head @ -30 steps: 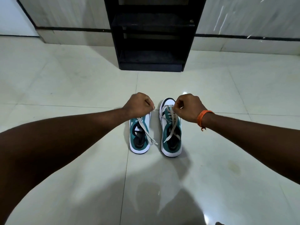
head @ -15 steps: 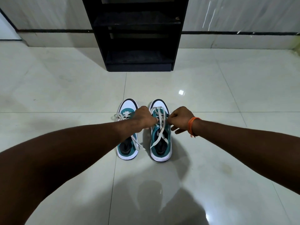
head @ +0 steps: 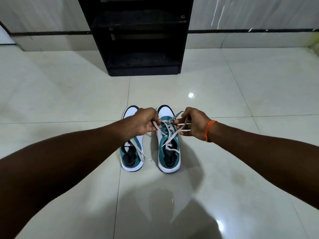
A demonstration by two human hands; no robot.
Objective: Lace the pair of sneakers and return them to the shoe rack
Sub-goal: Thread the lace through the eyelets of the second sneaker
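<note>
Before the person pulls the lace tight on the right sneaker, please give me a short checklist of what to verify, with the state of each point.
1. Left hand pinches one end of the lace: ok.
2. Right hand holds the other end: ok.
3. Right sneaker stands flat on the floor: ok.
4. Lace threaded through every eyelet of this shoe: cannot tell, the hands cover the upper ones.
5. Left sneaker finished: not ok, its lace trails loose over the side.
6. Shoe rack has a free bottom shelf: ok.
</note>
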